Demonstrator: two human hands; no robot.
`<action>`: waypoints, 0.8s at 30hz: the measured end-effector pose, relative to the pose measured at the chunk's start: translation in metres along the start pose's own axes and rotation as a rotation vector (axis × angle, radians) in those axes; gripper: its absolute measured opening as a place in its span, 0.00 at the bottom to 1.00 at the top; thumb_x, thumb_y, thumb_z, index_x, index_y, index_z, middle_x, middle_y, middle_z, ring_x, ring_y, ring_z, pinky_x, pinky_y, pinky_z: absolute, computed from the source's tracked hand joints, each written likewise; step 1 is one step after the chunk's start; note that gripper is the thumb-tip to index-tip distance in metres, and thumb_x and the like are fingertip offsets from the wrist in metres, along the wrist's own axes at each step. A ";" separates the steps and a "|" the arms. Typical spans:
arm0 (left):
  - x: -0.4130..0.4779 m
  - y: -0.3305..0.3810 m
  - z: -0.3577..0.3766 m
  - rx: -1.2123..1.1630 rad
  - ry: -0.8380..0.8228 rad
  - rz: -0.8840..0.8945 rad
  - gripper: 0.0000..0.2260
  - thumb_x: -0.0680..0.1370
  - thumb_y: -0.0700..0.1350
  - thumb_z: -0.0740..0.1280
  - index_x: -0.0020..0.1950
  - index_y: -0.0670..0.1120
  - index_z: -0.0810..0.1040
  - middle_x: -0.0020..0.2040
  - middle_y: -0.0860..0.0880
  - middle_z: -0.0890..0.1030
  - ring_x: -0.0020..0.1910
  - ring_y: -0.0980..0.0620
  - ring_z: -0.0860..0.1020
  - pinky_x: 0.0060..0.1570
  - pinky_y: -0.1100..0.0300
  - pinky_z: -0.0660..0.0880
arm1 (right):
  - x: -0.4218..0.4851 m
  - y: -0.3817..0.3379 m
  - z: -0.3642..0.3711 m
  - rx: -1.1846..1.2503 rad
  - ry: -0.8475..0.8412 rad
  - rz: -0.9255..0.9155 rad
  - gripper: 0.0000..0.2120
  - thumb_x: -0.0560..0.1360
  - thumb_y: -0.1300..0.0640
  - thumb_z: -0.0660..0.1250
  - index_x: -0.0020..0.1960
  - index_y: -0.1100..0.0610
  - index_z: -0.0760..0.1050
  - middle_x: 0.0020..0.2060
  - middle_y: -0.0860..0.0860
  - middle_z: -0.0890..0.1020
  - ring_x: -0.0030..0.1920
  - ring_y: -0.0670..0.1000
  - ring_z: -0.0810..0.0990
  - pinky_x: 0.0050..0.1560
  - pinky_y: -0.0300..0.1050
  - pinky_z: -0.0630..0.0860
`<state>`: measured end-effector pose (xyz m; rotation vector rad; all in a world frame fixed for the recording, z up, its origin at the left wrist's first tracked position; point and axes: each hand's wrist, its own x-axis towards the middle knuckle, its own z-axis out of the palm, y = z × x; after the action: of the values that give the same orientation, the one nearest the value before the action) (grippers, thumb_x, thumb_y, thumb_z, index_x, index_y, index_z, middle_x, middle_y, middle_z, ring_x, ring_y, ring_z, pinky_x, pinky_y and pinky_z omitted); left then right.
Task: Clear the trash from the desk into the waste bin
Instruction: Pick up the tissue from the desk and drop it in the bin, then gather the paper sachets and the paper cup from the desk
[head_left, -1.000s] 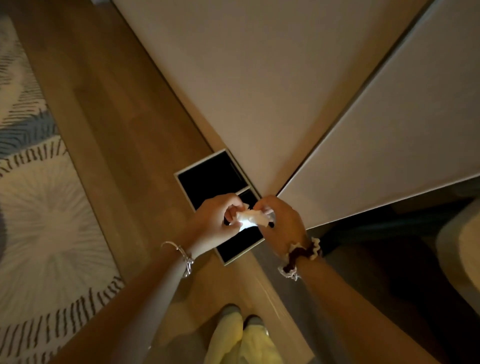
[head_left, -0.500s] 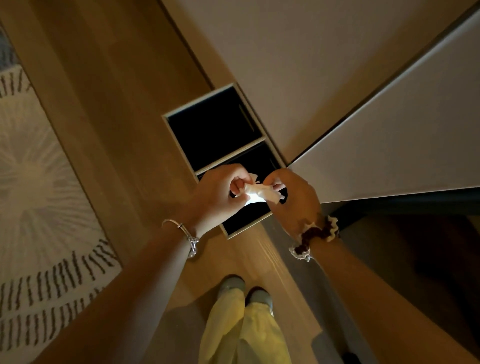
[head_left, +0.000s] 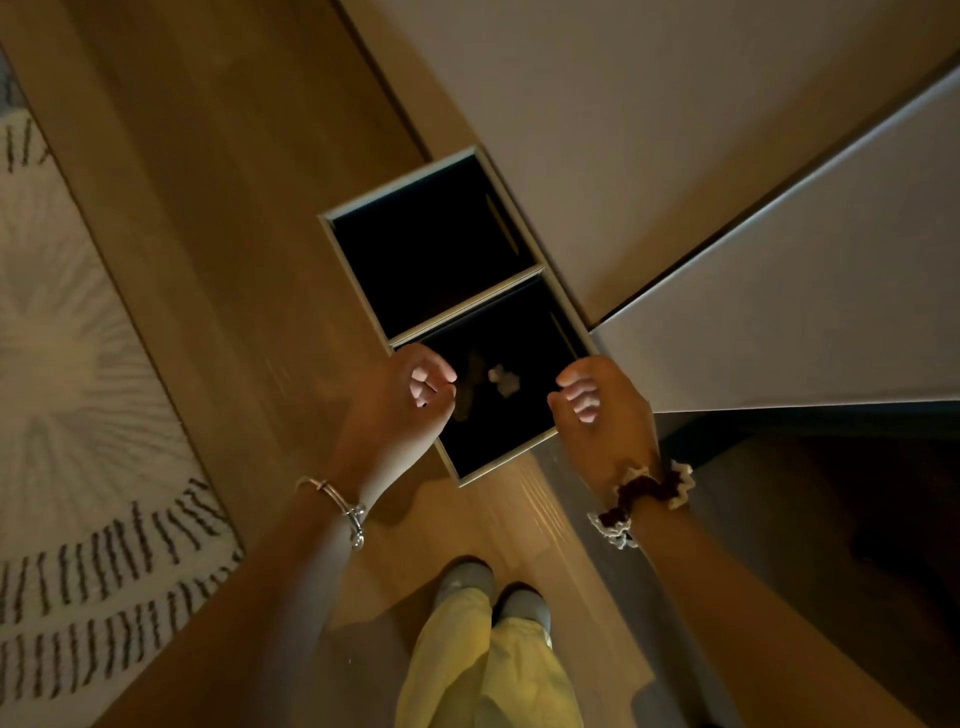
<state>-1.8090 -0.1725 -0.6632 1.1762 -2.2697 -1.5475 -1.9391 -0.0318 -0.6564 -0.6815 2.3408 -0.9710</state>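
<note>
Lying in the waste bin (head_left: 524, 447), crumpled tissue (head_left: 504, 378) sits between both hands' empty, loosely curled fingers (head_left: 582, 400).

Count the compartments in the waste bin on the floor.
2. The far compartment looks dark and empty; the near compartment, between the hands, holds a pale scrap. Its dark depths may hide more.
</note>
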 end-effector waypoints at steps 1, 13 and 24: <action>-0.001 0.003 -0.001 -0.037 0.011 -0.012 0.05 0.71 0.37 0.66 0.43 0.47 0.74 0.37 0.55 0.76 0.35 0.62 0.75 0.40 0.63 0.73 | -0.002 -0.002 -0.003 0.025 0.003 0.024 0.04 0.71 0.61 0.66 0.44 0.55 0.73 0.35 0.45 0.74 0.35 0.47 0.74 0.36 0.36 0.70; -0.058 0.160 -0.066 -0.730 -0.151 -0.245 0.08 0.65 0.43 0.73 0.43 0.48 0.78 0.41 0.50 0.80 0.43 0.53 0.80 0.49 0.55 0.77 | -0.084 -0.126 -0.113 0.783 -0.070 0.306 0.11 0.74 0.60 0.63 0.36 0.50 0.78 0.26 0.43 0.80 0.28 0.42 0.78 0.29 0.34 0.74; -0.177 0.359 -0.124 -0.979 -0.361 -0.234 0.05 0.72 0.38 0.64 0.38 0.46 0.77 0.31 0.51 0.80 0.34 0.54 0.80 0.42 0.57 0.77 | -0.231 -0.247 -0.289 1.330 0.070 0.347 0.07 0.74 0.59 0.61 0.43 0.58 0.78 0.30 0.50 0.81 0.30 0.48 0.79 0.30 0.38 0.76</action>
<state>-1.8090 -0.0855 -0.2535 0.9006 -1.1504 -2.6429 -1.8852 0.0997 -0.2344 0.2874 1.2629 -1.9722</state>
